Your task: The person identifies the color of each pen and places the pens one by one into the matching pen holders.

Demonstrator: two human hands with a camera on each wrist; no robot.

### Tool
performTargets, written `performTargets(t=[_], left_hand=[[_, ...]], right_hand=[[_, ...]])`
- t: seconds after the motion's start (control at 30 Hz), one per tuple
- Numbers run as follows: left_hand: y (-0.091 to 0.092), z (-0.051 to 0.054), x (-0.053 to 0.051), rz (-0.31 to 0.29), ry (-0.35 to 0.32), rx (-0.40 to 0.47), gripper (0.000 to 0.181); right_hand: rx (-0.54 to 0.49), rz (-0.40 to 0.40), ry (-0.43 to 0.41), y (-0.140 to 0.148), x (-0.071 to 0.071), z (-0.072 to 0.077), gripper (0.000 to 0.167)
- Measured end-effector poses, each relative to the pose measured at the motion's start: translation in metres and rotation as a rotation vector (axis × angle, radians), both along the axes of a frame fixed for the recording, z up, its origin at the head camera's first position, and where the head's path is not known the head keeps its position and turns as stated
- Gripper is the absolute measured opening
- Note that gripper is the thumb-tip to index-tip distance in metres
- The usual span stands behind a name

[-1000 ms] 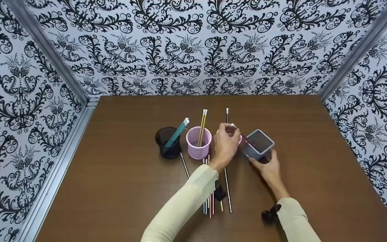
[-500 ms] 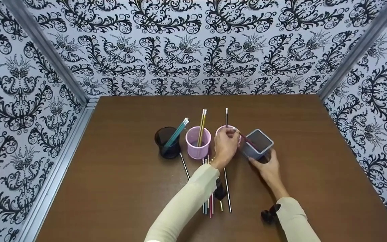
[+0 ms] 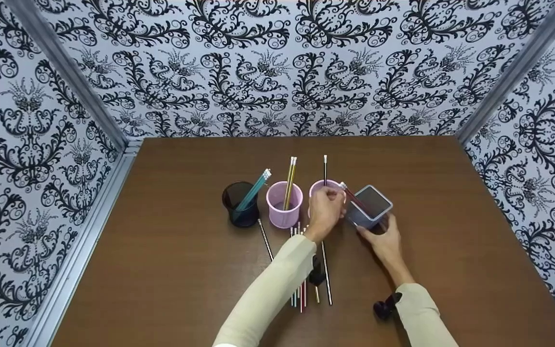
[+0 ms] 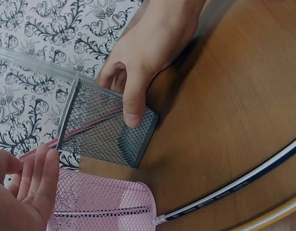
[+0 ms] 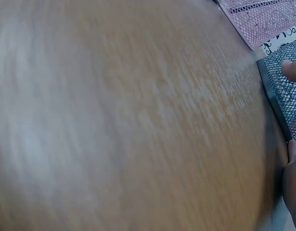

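My right hand [image 3: 387, 241] grips the square dark mesh pencil holder [image 4: 104, 130], thumb on one side and fingers on another. A red pencil [image 3: 354, 196] leans inside it, its white end above the rim. My left hand [image 3: 327, 207] is in front of the right pink mesh cup [image 3: 317, 187], with loosely bent fingers close to the red pencil's upper end. No pencil shows in its grasp. A black pencil [image 3: 325, 168] stands in that pink cup, partly hidden by the left hand.
Left of the hands stand a pink cup [image 3: 284, 219] with yellow pencils [image 3: 290, 180] and a black mesh cup [image 3: 244, 219] with teal pencils [image 3: 254, 189]. Several loose pencils [image 3: 301, 294] lie below the left forearm on the brown table [image 3: 162, 270]. Patterned walls surround the table.
The left hand has come down and away from the red pencil's end, letting it go; the pencil now leans in the holder. The right hand and holder have stayed in place.
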State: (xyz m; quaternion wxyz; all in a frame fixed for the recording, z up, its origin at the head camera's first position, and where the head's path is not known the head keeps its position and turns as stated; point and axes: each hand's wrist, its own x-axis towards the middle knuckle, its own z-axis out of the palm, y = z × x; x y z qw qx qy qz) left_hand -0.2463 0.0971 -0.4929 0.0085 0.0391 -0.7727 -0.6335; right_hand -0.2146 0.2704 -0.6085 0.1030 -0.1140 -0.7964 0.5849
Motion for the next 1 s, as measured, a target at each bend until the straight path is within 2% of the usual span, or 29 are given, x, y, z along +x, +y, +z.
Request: performTargets(t=[0.23, 0.4, 0.6, 0.67, 0.87, 1.0], left_hand=[[-0.006, -0.005, 0.001, -0.028, 0.0, 0.062, 0.012], [-0.011, -0.008, 0.003, -0.007, 0.006, 0.046, 0.009], [-0.017, -0.009, 0.006, -0.047, 0.048, 0.024, 0.01], [-0.02, -0.01, 0.008, -0.056, 0.078, -0.029, 0.01], [-0.032, -0.014, 0.016, -0.051, 0.17, -0.292, 0.011], [-0.043, -0.02, 0.023, -0.069, 0.178, -0.379, 0.01]], right_hand=[[-0.008, 0.012, 0.001, -0.001, 0.0, 0.001, 0.082], [-0.009, 0.007, -0.003, -0.001, 0.0, 0.003, 0.082], [-0.011, 0.001, -0.01, -0.001, 0.003, 0.004, 0.083], [-0.008, -0.001, -0.013, -0.002, 0.003, 0.005, 0.083], [-0.012, -0.019, -0.009, -0.001, 0.002, 0.005, 0.082], [-0.007, -0.014, -0.024, -0.001, 0.002, 0.003, 0.083]])
